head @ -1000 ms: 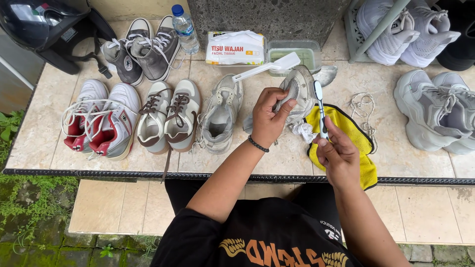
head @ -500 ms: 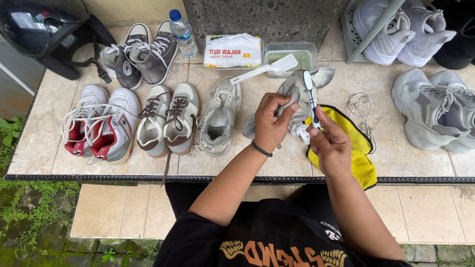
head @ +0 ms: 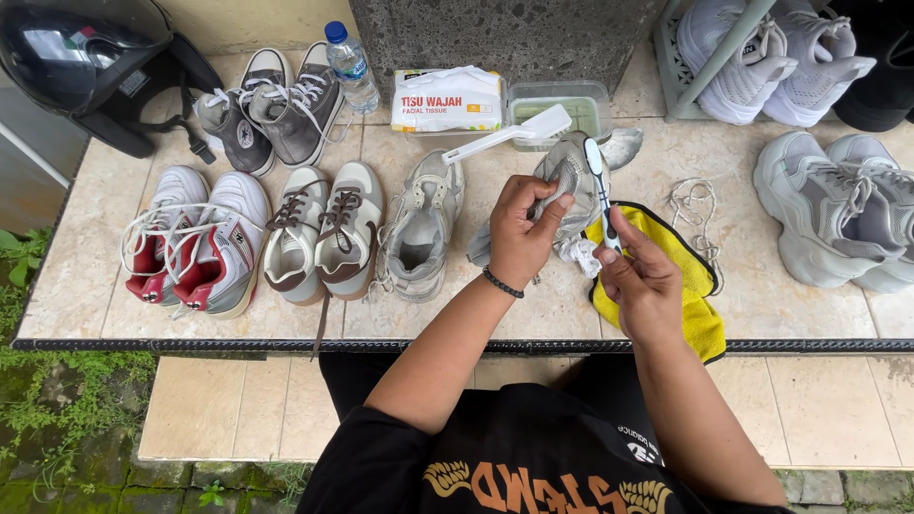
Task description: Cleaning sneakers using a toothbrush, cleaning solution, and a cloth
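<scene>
The left hand (head: 522,238) is closed around a grey shoe (head: 571,181), thumb and fingers pinching its upper and holding it tilted above the middle of the tiled ledge (head: 95,314). The right hand (head: 640,281) pinches a toothbrush (head: 598,186) by its handle, head laid against the shoe. Under both lies a yellow cloth (head: 700,286), draped over the ledge's front edge, with a crumpled tissue (head: 579,252) beside it. Since the shoe is held only by its soft upper, a hard scrub could twist it loose, and it could fall past the front edge. Just behind, toward the back edge, a white brush (head: 505,138) rests on an open plastic tub (head: 562,105); a knock from the shoe could tip it.
</scene>
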